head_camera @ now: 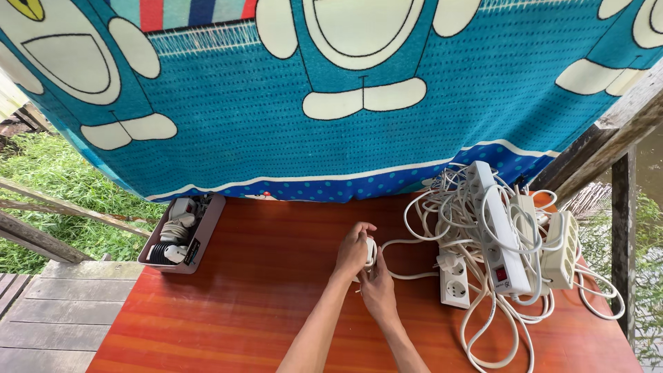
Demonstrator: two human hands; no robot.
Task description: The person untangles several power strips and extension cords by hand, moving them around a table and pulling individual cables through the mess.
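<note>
I see a small white plug [371, 251] gripped between both hands near the middle of the bench [262, 290]: my left hand [353, 250] is wrapped over its top and my right hand [378, 289] is pinching it from below. Its cord runs right into a tangled heap of white power strips [501, 242], not yet sorted, by my judgement. A small box of plugs [185, 235] sits well apart on the left.

Glossy wooden table [262, 290], white plastic power strips [498, 235], woven cloth [276, 124].
</note>
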